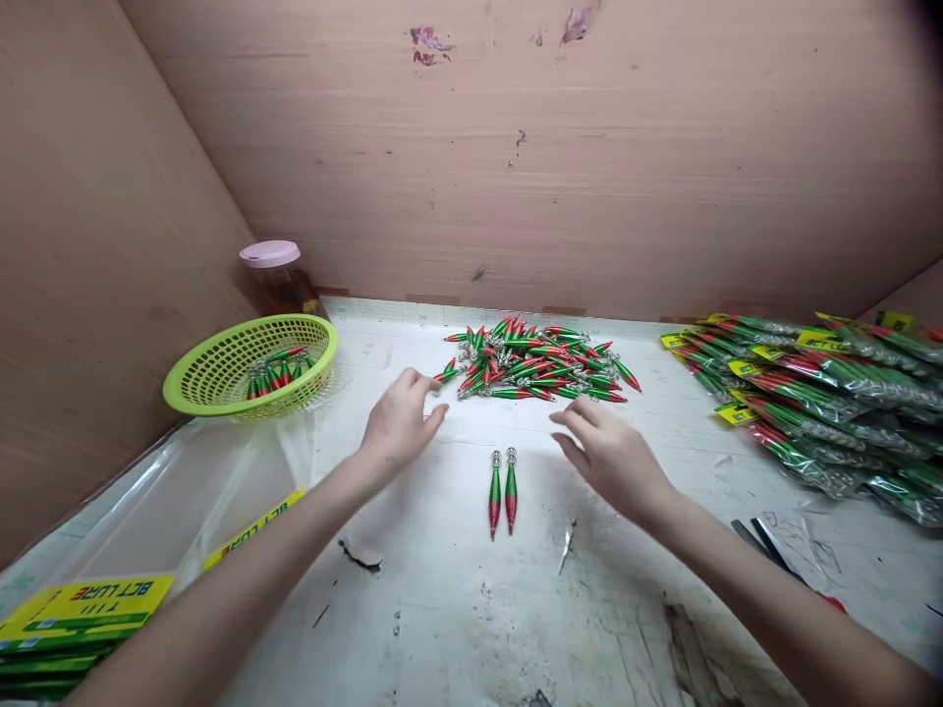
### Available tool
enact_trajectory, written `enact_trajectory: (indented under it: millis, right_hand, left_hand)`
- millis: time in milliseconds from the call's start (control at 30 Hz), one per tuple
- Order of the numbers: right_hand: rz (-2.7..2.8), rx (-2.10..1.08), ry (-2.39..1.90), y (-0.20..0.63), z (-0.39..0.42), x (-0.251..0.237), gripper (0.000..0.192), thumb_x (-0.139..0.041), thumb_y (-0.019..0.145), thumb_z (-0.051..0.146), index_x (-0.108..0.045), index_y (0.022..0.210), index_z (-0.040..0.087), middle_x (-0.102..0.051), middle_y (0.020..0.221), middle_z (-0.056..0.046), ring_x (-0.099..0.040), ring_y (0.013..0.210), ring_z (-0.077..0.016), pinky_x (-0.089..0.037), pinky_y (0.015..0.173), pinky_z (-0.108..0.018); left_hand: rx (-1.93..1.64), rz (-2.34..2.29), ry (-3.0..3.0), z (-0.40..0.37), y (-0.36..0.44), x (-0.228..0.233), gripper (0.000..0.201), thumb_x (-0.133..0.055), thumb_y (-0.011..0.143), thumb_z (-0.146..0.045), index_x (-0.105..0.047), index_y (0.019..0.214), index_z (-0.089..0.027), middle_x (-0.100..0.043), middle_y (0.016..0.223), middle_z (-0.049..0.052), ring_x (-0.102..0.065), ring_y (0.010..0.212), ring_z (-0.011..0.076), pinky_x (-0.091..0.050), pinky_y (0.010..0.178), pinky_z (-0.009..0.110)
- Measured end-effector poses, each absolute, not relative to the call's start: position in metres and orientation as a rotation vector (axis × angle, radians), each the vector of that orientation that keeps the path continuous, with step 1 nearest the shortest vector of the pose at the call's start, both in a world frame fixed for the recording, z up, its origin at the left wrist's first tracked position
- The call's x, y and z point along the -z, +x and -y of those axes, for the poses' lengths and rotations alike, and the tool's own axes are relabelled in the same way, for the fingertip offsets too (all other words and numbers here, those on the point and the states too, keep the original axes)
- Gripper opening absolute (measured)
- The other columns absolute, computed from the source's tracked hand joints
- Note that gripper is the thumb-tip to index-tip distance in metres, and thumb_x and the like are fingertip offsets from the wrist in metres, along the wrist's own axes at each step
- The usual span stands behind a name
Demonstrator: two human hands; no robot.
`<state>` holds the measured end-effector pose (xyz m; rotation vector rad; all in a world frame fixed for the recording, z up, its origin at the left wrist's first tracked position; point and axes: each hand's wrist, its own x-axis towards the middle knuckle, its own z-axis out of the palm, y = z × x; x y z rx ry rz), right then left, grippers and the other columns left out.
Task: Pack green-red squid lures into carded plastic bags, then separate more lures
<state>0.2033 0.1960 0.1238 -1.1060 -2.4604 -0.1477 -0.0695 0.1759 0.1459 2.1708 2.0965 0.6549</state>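
A heap of red-and-green fishing lures lies on the white worktable, toward the back. Two more lures lie side by side in front of it, points toward me. My left hand hovers just left of the heap's near edge, fingers loosely spread and holding nothing. My right hand reaches toward the heap's front right edge, fingers apart and empty. The pair of lures rests between my two hands, touched by neither.
A lime green plastic basket with a few lures stands at the left, a pink-lidded jar behind it. Clear bags and yellow header cards lie front left. Packaged lures pile up at the right. Scissors lie near my right forearm.
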Motion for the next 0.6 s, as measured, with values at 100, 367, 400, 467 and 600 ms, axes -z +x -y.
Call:
enact_trajectory:
  millis: [100, 367, 400, 467, 600]
  right_hand:
    - [2.471, 0.144, -1.314, 0.198, -0.231, -0.13, 0.017, -0.047, 0.091, 0.02, -0.063, 0.095, 0.017, -0.059, 0.094, -0.007, -0.057, 0.078, -0.0179, -0.038, 0.057, -0.026]
    - [2.354, 0.284, -1.488, 0.178, -0.297, -0.142, 0.021, -0.043, 0.091, 0.016, -0.064, 0.09, 0.016, -0.057, 0.094, -0.01, -0.053, 0.085, -0.0209, -0.027, 0.053, -0.027]
    - [2.344, 0.296, -1.5, 0.179, -0.304, -0.145, 0.022, -0.043, 0.092, 0.017, -0.064, 0.091, 0.016, -0.057, 0.094, -0.01, -0.053, 0.087, -0.0216, -0.027, 0.054, -0.027]
    - [2.352, 0.304, -1.501, 0.179, -0.315, -0.152, 0.023, -0.042, 0.093, 0.019, -0.065, 0.092, 0.017, -0.057, 0.094, -0.01, -0.052, 0.089, -0.0223, -0.029, 0.055, -0.028]
    - [2.48, 0.272, -1.375, 0.168, -0.328, -0.159, 0.021, -0.046, 0.092, 0.021, -0.067, 0.089, 0.018, -0.059, 0.091, -0.009, -0.051, 0.092, -0.0218, -0.034, 0.061, -0.028]
  left_hand:
    - [-0.61, -2.197, 2.159, -0.21, -0.083, -0.146, 0.017, -0.058, 0.083, -0.019, -0.062, 0.099, -0.015, -0.055, 0.101, 0.008, -0.054, 0.097, 0.0255, -0.045, 0.079, 0.034]
    - [-0.535, -2.28, 2.178, -0.242, -0.057, -0.148, 0.016, -0.052, 0.086, -0.018, -0.062, 0.097, -0.019, -0.057, 0.103, 0.007, -0.051, 0.103, 0.0232, -0.045, 0.083, 0.031]
    - [-0.499, -2.315, 2.144, -0.245, -0.057, -0.148, 0.015, -0.053, 0.085, -0.017, -0.063, 0.096, -0.018, -0.057, 0.103, 0.009, -0.051, 0.104, 0.0252, -0.045, 0.083, 0.033]
    - [-0.413, -2.379, 2.06, -0.252, -0.061, -0.147, 0.014, -0.056, 0.083, -0.017, -0.064, 0.094, -0.014, -0.058, 0.102, 0.012, -0.051, 0.104, 0.0283, -0.046, 0.083, 0.037]
    - [-0.322, -2.415, 1.972, -0.259, -0.073, -0.142, 0.022, -0.058, 0.086, -0.025, -0.061, 0.102, -0.011, -0.057, 0.106, 0.013, -0.05, 0.106, 0.0269, -0.045, 0.086, 0.04]
